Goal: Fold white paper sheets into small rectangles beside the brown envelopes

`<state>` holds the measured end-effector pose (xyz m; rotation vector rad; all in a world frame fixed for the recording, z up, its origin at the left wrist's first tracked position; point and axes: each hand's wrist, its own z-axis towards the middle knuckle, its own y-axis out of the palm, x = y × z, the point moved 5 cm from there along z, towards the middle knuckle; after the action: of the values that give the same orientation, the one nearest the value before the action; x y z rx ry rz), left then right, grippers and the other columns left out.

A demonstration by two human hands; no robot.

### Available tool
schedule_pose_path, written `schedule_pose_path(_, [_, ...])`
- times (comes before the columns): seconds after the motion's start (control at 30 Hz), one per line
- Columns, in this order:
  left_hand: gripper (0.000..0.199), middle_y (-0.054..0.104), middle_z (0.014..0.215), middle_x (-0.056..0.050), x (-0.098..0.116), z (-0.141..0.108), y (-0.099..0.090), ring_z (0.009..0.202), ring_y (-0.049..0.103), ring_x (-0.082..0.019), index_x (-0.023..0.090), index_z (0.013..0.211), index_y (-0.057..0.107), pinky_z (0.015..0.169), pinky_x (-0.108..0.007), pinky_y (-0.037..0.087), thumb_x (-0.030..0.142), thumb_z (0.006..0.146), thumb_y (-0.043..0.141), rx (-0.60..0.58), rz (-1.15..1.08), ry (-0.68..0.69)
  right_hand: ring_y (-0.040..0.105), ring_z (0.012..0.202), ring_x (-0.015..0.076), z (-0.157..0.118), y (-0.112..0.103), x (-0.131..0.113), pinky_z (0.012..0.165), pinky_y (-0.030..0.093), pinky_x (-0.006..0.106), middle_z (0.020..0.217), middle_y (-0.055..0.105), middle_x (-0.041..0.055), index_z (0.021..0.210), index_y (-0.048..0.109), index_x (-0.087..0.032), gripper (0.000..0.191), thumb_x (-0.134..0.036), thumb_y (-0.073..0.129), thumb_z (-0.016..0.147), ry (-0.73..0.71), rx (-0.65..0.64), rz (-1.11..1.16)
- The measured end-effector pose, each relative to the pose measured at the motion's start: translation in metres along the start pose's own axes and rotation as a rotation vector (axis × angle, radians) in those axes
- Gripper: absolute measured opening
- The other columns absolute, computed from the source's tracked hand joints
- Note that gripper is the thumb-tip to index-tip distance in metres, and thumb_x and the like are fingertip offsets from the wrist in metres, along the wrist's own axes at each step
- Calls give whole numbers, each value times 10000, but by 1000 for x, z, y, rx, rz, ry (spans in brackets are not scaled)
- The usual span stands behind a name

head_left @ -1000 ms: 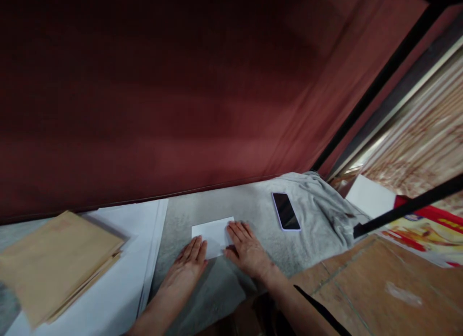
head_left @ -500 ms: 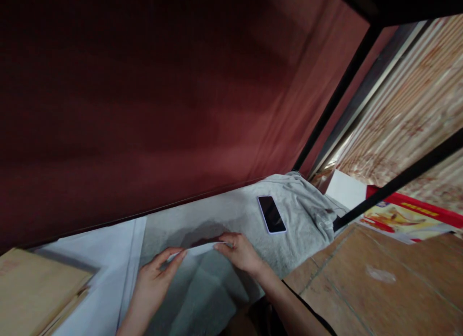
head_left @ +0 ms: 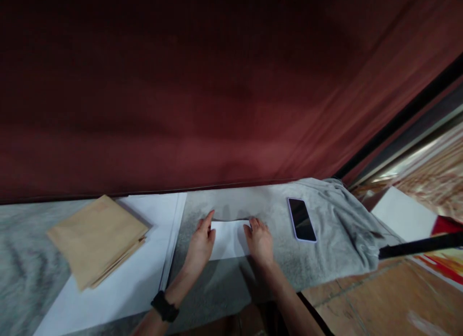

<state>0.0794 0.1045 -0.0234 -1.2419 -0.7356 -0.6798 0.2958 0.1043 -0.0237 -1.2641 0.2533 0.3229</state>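
Two bare hands in view, one at each short end of a small white paper (head_left: pixel 230 240). Lay low over grey cloth (head_left: pixel 336 244), between the palms, wider than deep, smooth and matt, with a slightly bowed far edge. Looked very light, thin and bendable, likely to crease under a hard press; could not tell one layer from several. Seemed best taken by both short ends, with thumbs above and fingers loosely below, to spare the middle.

At the left end, held the left hand (head_left: pixel 201 243) with thumb beside the paper's edge and fingers slightly apart, pointing forward; could not tell a pinch from a touch. At the right end, laid the thumb of the right hand (head_left: pixel 261 244) over the paper, with curled fingers near the far corner; could not tell a grip from a rest. Wore a black band (head_left: pixel 165 307) on the left wrist.

To the right, showed a phone (head_left: pixel 302 220), glossy and dark with a pale purple rim, near soft, rumpled folds. To the left, showed brown paper packets (head_left: pixel 97 239), stacked askew on large white sheets (head_left: pixel 159 230) with straight edges. Beyond, showed a dark red panel (head_left: pixel 181 109), broad and mostly smooth
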Motion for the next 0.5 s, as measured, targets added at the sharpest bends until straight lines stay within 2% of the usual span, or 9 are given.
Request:
schedule_pose_path(0.13, [541, 616, 1264, -116, 15, -5, 1, 1075, 656, -209, 198, 1393, 546, 954, -375, 544, 90, 883, 403, 11, 265, 145, 614, 1076, 297, 0, -7, -11, 961, 478, 464, 1197, 662, 162, 1276, 600, -152, 339, -204, 422, 992, -31, 34, -14])
schedule_pose_path(0.23, [496, 579, 1376, -154, 24, -17, 11, 1205, 609, -258, 164, 1369, 571, 1028, -440, 504, 105, 928, 352, -1, 498, 228, 536, 1267, 274, -6, -7, -31, 1063, 447, 454, 1399, 574, 158, 1388, 535, -129, 414, -248, 389, 1020, -196, -6, 128])
schedule_pose_path(0.3, [492, 543, 1448, -178, 28, -29, 22, 1330, 524, -302, 123, 1382, 563, 1100, -492, 439, 124, 939, 349, -26, 631, 307, 490, 1346, 231, -15, -2, -45, 1122, 421, 413, 1460, 544, 130, 1428, 512, -133, 443, -293, 360, 1044, -300, -70, 225])
schedule_pose_path(0.4, [550, 468, 1531, -199, 28, -46, 41, 1451, 390, -316, 63, 1468, 460, 1177, -502, 351, 134, 932, 359, -84, 743, 417, 449, 1403, 207, -30, 6, -56, 1188, 356, 414, 1495, 525, 115, 1468, 483, -128, 476, -329, 326, 1066, -353, -139, 236])
schedule_pose_path(0.5, [602, 407, 1572, -210, 22, -56, 51, 1497, 310, -307, 48, 1522, 368, 1203, -501, 311, 132, 927, 353, -99, 803, 443, 394, 1449, 229, -38, 10, -55, 1212, 311, 449, 1541, 468, 123, 1502, 441, -122, 511, -376, 343, 1070, -358, -140, 157])
